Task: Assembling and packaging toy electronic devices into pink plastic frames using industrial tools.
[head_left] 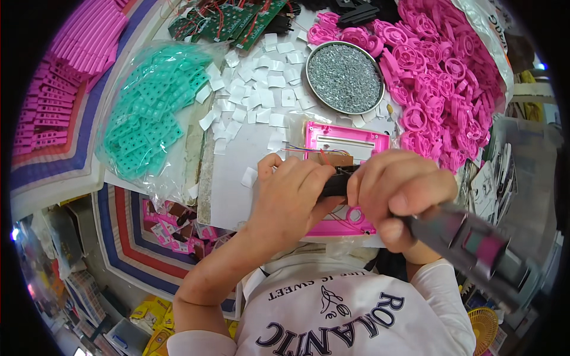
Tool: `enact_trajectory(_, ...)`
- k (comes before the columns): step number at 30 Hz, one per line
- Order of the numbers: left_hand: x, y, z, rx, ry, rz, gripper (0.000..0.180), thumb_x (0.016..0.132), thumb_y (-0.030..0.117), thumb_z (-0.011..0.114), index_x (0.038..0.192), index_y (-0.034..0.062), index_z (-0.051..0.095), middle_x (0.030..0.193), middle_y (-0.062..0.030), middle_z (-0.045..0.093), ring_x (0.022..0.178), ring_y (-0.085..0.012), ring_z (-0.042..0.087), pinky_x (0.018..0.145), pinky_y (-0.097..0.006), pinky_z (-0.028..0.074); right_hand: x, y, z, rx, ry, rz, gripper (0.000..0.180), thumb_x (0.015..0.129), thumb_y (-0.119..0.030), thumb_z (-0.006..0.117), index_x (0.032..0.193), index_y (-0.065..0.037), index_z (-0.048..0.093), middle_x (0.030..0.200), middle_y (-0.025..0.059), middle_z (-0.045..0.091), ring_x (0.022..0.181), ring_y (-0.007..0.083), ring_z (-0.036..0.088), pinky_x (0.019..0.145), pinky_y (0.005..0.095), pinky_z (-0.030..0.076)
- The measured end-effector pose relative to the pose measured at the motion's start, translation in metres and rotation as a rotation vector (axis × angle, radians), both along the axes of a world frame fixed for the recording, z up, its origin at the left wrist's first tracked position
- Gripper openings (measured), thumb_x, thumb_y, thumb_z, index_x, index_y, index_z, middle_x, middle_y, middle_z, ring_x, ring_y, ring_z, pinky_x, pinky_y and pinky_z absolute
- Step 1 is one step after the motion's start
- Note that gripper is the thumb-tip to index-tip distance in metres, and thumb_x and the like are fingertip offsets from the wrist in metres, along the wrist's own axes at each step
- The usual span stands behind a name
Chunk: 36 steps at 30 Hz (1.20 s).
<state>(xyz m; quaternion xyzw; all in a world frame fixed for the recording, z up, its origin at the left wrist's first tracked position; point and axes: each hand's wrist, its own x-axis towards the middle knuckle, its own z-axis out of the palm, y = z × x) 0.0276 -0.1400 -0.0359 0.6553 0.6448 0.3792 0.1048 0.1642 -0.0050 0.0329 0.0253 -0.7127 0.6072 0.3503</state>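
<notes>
Our left hand (291, 193) gripped a black part (335, 185) over the pink casing (344, 142) on the table; our right hand (398, 190) clutched a grey screwdriver (469, 243), near the screw bowl (344, 77).

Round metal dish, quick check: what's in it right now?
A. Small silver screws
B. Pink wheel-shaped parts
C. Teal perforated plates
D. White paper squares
A: the round metal dish is filled with small silver screws, while the pink wheel-shaped parts are heaped to its right, the white paper squares lie loose on the table, and the teal perforated plates sit in a clear bag.
</notes>
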Motion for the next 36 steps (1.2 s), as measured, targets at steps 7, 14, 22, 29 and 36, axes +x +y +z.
enact_trajectory(7,-0.002,-0.001,-0.001,0.053,0.035,-0.038,0.042,0.082,0.027,0.077,0.113,0.0031,0.064,0.101,-0.004,0.061,0.089,-0.0204,0.058,0.089,-0.045,0.033,-0.012,-0.003,0.001,0.065,-0.054,-0.054,0.029,0.091,-0.013,0.077,0.1,-0.011,0.049,0.063,0.0038,0.056,0.05,0.0175,0.054,0.051,0.0348,0.052)
enact_trajectory(14,-0.001,0.0,-0.002,0.059,0.048,-0.008,0.042,0.077,0.032,0.08,0.11,0.0103,0.066,0.103,-0.0004,0.062,0.099,-0.0183,0.058,0.094,-0.046,0.031,0.0,0.033,0.005,-0.012,-0.162,0.284,0.048,0.082,-0.017,0.087,0.118,-0.012,0.056,0.083,0.0073,0.063,0.076,0.0215,0.064,0.075,0.0412,0.055)
enact_trajectory(22,-0.011,0.008,-0.002,0.022,0.065,-0.075,0.051,0.076,0.034,0.083,0.117,0.0133,0.062,0.111,-0.0025,0.063,0.118,-0.0243,0.053,0.1,-0.048,0.029,0.05,0.031,-0.021,0.796,-0.652,-0.033,0.065,0.073,-0.02,0.085,0.132,-0.008,0.059,0.114,0.013,0.064,0.096,0.0355,0.06,0.088,0.0422,0.051)
enact_trajectory(29,0.004,0.003,-0.03,0.136,-0.437,0.106,0.071,0.077,0.033,0.084,0.133,0.004,0.05,0.118,-0.0074,0.064,0.117,-0.0322,0.05,0.102,-0.048,0.031,0.034,0.044,-0.016,0.652,-0.758,-0.224,0.028,0.089,-0.023,0.072,0.109,-0.004,0.069,0.089,0.0192,0.069,0.075,0.033,0.065,0.066,0.0411,0.052)
enact_trajectory(36,0.004,0.008,-0.001,-0.057,0.063,0.049,0.073,0.08,0.024,0.078,0.143,-0.0002,0.05,0.121,-0.012,0.058,0.114,-0.0328,0.049,0.103,-0.047,0.032,0.006,0.083,0.002,0.613,-1.259,-0.346,0.039,0.092,-0.038,0.066,0.094,0.001,0.07,0.067,0.0163,0.064,0.062,0.0359,0.064,0.064,0.0465,0.051)
